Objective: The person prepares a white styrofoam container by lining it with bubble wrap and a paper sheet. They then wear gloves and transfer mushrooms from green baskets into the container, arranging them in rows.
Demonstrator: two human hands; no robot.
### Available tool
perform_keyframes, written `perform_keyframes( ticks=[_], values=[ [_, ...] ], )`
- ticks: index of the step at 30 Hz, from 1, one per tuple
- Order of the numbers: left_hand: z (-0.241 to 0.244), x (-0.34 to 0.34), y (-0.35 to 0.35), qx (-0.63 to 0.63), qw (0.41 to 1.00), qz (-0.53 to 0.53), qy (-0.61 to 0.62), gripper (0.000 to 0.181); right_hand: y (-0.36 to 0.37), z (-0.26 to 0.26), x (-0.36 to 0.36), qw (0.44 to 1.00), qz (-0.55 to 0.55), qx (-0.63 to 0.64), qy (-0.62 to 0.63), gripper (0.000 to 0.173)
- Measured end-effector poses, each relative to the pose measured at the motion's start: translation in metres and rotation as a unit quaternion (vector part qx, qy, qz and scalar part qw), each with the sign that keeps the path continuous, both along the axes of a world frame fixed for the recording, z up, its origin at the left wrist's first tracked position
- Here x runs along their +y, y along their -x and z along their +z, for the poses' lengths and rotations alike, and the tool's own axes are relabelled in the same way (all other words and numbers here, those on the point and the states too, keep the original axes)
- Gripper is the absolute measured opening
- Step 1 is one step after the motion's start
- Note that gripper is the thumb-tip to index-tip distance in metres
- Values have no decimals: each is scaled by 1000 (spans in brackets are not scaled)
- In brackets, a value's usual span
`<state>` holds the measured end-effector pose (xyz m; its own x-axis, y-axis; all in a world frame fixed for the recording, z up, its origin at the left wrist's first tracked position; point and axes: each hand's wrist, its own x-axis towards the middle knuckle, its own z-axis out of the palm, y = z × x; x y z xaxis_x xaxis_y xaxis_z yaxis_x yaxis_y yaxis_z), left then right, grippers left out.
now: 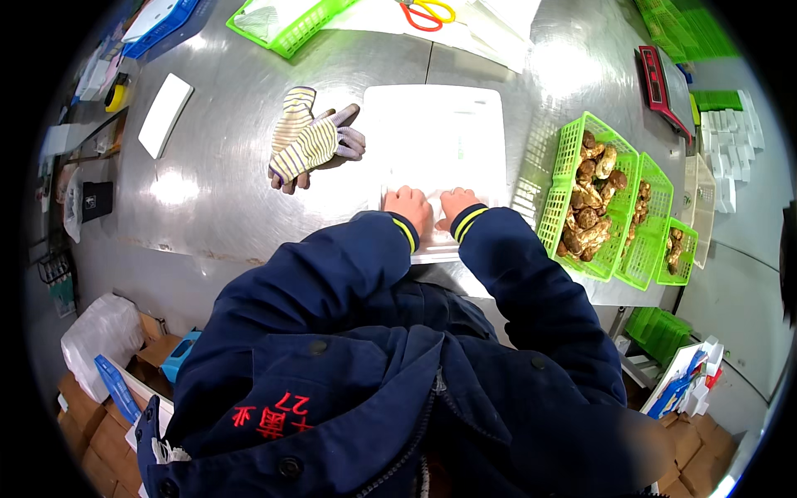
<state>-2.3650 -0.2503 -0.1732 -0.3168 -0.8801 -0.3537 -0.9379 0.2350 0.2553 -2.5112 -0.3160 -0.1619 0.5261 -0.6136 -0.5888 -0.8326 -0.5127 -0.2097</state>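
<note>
A white rectangular tray or box lies in front of me on the steel table, its details washed out by glare. My left hand rests on its near part with the fingers curled. Beside it, a short gap to the right, my right hand touches the same near part, fingers bent. Something clear or shiny shows between the hands, too bright to make out. Whether either hand grips anything is hidden. Left of the tray, striped knit work gloves are piled on the table.
Right of me, a green basket holds mushrooms; smaller green baskets hold more beside it. A red scale stands farther back. Scissors and a green basket lie at the far side, a white block at left.
</note>
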Motion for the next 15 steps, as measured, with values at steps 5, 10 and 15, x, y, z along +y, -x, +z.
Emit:
perform_keyframes(
  ticks=[5, 10, 15],
  values=[
    [72, 8, 5, -90, 996, -20, 12, 28, -17, 37, 20, 997, -8, 7, 75, 15],
    [38, 41, -21, 108, 982, -30, 153, 15, -34, 23, 10, 989, 5, -148, -17, 29],
    [81, 36, -83, 226, 954, 183, 79, 33, -61, 74, 17, 988, 10, -145, -49, 32]
  ],
)
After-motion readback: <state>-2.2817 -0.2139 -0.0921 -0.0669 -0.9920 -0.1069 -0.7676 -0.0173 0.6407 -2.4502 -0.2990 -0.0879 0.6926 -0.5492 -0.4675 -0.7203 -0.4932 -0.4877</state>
